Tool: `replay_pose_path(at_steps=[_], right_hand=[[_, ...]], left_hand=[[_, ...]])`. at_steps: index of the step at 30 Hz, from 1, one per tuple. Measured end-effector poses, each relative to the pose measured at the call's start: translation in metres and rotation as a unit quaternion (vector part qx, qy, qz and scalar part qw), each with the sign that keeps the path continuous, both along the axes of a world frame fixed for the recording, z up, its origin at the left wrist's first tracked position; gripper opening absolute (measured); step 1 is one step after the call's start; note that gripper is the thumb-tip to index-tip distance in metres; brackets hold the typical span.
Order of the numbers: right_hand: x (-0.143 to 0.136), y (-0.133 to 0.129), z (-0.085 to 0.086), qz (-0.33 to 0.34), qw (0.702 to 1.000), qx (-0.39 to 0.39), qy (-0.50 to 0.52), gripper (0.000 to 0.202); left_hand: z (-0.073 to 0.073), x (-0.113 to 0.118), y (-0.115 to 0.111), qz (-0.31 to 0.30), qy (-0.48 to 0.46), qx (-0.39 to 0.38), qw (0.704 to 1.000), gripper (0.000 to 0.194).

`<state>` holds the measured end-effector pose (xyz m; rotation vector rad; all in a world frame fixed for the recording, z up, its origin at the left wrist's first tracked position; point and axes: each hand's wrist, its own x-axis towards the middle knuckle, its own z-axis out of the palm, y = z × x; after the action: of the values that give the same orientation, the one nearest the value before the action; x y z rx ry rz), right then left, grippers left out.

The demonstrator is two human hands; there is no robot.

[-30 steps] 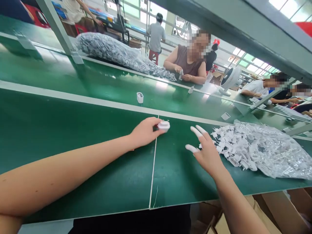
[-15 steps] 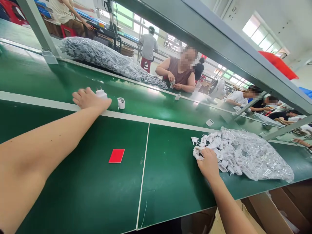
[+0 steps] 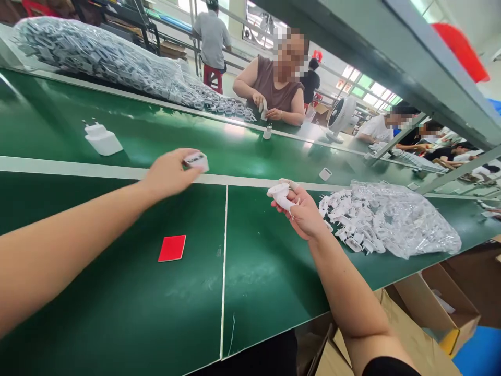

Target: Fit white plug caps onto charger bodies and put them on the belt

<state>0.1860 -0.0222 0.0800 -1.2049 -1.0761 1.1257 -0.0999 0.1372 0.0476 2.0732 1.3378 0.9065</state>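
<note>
My left hand (image 3: pixel 164 175) grips a white charger housing (image 3: pixel 198 162) by its side, just above the pale strip along the belt; the housing's open end faces up, slightly blurred. Between the fingers of my right hand (image 3: pixel 305 211) is a white plug cover (image 3: pixel 278 191), held over the bench in front of the heap. Part of it is hidden by the fingers, some of which have white coverings. To the right lies a heap of similar white plug covers (image 3: pixel 352 224), spilling from a clear plastic bag (image 3: pixel 422 224). A white charger with two pins (image 3: pixel 104 140) rests on the green belt at the left.
A red square (image 3: pixel 172 248) lies on the green bench (image 3: pixel 266 292). Across the belt, a person (image 3: pixel 279 89) handles a white part beside a long bag of parts (image 3: pixel 102 62). A slanting metal beam (image 3: pixel 352 57) crosses overhead. Cardboard boxes (image 3: pixel 434 297) stand below right.
My left hand has left the pinned charger on the belt and moved right to grip the open housing. My right hand has lifted away from the heap, leftward, with a plug cover. The view has shifted.
</note>
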Motion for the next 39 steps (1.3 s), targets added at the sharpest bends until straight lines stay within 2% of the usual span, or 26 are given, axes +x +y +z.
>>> replay_pose_path(at_steps=[1,3,5,8,11,14,18,22,25,29,35,39], right_hand=[[-0.002,0.000,-0.002,0.011,1.000,-0.002,0.005,0.059],[-0.002,-0.002,-0.009,0.028,1.000,-0.007,0.004,0.051],[-0.001,-0.005,-0.014,0.033,0.999,-0.013,-0.020,0.042],[0.002,-0.010,-0.021,0.023,0.994,-0.012,-0.109,0.030],[0.004,-0.016,-0.024,0.020,0.971,0.065,-0.228,0.022],[0.002,-0.024,-0.023,0.003,0.925,0.148,-0.350,0.021],[-0.007,-0.031,-0.018,0.010,0.865,0.202,-0.459,0.018],[-0.018,-0.030,-0.020,0.052,0.803,0.228,-0.548,0.028],[-0.022,-0.026,-0.026,0.084,0.794,0.210,-0.564,0.034],[-0.024,-0.023,-0.028,0.093,0.784,0.214,-0.576,0.033],[-0.028,-0.020,-0.022,0.080,0.737,0.245,-0.625,0.032],[-0.031,-0.020,-0.026,0.046,0.704,0.280,-0.651,0.033]], left_hand=[[0.000,0.010,-0.023,-0.015,0.001,-0.024,1.000,0.066],[-0.001,0.031,-0.069,-0.090,-0.033,-0.097,0.991,0.062],[-0.006,0.048,-0.107,-0.132,-0.048,-0.124,0.982,0.053],[-0.017,0.064,-0.134,-0.161,-0.047,-0.130,0.977,0.044],[-0.030,0.067,-0.136,-0.185,-0.068,-0.115,0.974,0.048],[-0.036,0.066,-0.131,-0.185,-0.081,-0.103,0.974,0.061],[-0.035,0.066,-0.128,-0.193,-0.066,-0.081,0.976,0.043],[-0.033,0.066,-0.128,-0.194,-0.078,-0.082,0.974,0.040],[-0.034,0.066,-0.127,-0.196,-0.080,-0.092,0.973,0.039],[-0.034,0.067,-0.126,-0.201,-0.084,-0.093,0.972,0.042],[-0.034,0.068,-0.127,-0.201,-0.090,-0.083,0.972,0.045],[-0.033,0.070,-0.128,-0.199,-0.089,-0.086,0.972,0.041]])
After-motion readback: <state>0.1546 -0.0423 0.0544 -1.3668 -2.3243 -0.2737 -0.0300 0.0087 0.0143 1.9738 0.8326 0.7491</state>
